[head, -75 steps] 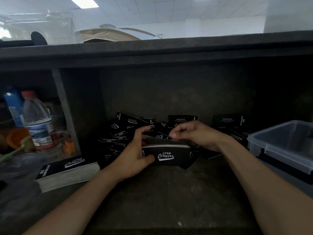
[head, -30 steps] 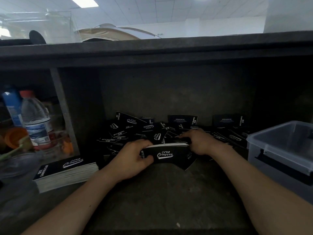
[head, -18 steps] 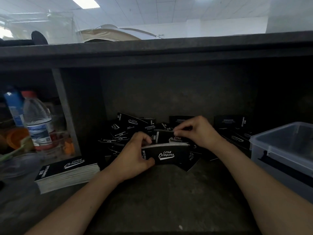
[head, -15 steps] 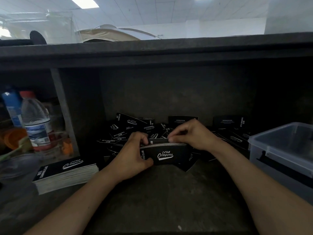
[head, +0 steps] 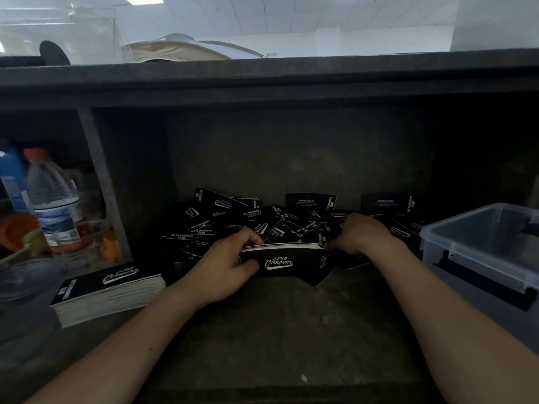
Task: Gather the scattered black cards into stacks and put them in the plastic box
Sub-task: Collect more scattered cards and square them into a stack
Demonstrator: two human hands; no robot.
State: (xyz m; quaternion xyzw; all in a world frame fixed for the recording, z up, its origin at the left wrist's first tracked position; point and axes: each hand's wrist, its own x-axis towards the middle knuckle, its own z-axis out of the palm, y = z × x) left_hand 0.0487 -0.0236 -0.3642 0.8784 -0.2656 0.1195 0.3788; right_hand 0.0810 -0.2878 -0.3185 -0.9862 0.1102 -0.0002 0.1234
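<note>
Left of the plastic box [head: 466, 275], a light, probably slippery card stack [head: 280, 262] is being clamped endwise by the left hand [head: 221, 266]; the grip of the right hand [head: 364, 236] cannot be told.

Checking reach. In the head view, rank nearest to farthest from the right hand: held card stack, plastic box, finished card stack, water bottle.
1. held card stack: touching the right hand, on its left.
2. plastic box: close on the right.
3. finished card stack: front left.
4. water bottle: left compartment, beyond the divider.
</note>
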